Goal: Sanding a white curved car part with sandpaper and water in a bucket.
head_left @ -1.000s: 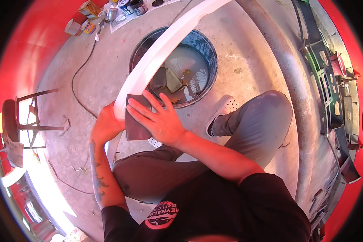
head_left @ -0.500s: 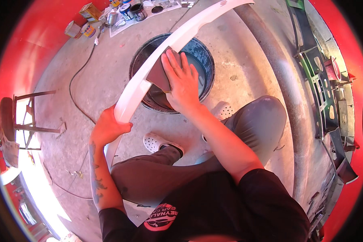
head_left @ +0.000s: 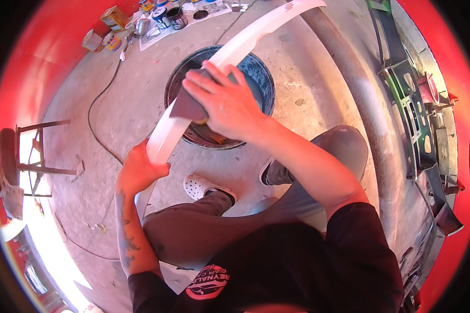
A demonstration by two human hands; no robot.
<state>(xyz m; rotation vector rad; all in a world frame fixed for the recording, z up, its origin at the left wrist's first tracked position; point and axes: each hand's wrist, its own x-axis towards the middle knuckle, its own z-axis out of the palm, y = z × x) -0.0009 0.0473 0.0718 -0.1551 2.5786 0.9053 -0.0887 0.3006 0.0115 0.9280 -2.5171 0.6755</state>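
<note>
White strip (head_left: 240, 44) in my left hand (head_left: 141, 168), dark sheet (head_left: 187, 106) under my right hand (head_left: 227, 99).
My left is wrapped round the strip, whose long axis runs away and rightward over the bucket (head_left: 269, 94)'s rim; my right, farther along, holds the sheet flat against it.

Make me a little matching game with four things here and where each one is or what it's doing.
1. Left hand
2. Right hand
3. Round tub
4. Boxy tin

A. Near the red wall
B. Laid over a dark sheet
C. Gripping the white strip
D. Partly hidden by the strip

Pairs: 1-C, 2-B, 3-D, 4-A
</note>
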